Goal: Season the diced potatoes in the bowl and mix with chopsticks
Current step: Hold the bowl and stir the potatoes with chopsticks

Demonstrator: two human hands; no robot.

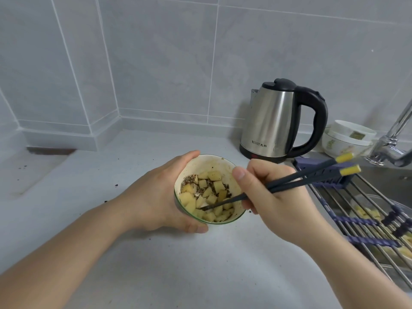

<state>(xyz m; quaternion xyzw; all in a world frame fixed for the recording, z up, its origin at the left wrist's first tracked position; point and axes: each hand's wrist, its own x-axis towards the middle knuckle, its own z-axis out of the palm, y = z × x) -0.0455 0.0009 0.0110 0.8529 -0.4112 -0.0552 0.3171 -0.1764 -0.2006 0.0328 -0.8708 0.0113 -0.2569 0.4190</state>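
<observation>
- Here, the bowl (208,161) sits on the pale table (200,264) near the middle of the view, tipped a little toward the left hand.
- The left hand (156,197) wraps the bowl's wall from nine o'clock, thumb at the near rim and fingers curled round the far rim at about eleven.
- Diced potatoes (207,197) fill the lower part of the bowl, yellow cubes with dark flecks of seasoning (189,178) heaped toward the ten o'clock side and smeared up the inner wall.
- The right hand (274,197) is at three o'clock of the bowl, closed round a pair of dark chopsticks (289,180) with yellow ends.
- The chopstick tips reach down among the potatoes near the bowl's centre; the yellow ends point out toward two o'clock.
- A steel kettle (274,121) with a black handle stands on the table at one o'clock, well apart from the bowl.
- White bowls (347,139) are stacked just right of the kettle, beside a chrome tap (392,139).
- A wire rack (361,219) lies over the sink at four o'clock; beneath it lie what may be potato pieces, too blurred to tell.
</observation>
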